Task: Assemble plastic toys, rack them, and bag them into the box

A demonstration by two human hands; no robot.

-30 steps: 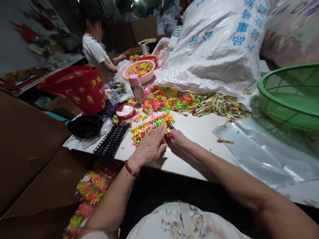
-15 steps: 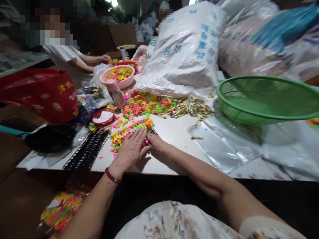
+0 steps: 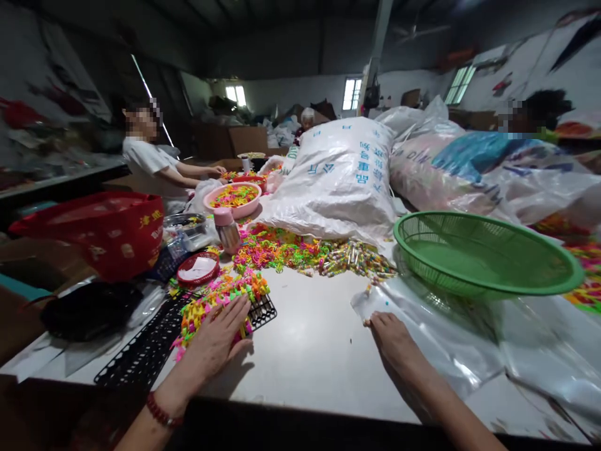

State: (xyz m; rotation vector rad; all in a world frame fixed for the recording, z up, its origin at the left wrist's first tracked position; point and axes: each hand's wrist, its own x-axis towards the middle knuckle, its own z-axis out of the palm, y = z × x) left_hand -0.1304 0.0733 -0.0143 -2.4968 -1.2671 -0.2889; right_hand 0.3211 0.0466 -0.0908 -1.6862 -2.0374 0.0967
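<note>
Neon pieces [image 3: 220, 297] on the black rack [image 3: 263, 311], at ten o'clock, lay under your flat, spread left hand [image 3: 213, 341]. Your right hand [image 3: 394, 338], fingers unclenched, touched the clear bag [image 3: 436, 326] at two o'clock; lifting it would have needed a pinch.

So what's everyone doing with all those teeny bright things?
A person has the left hand flat on small neon plastic pieces lined up on a black plastic grid rack. The right hand lies on the white table, fingertips at the corner of a clear plastic bag. Farther along, another person in a white shirt works beside a round pink bowl full of such pieces. More lie loose by a big white woven sack.
</note>
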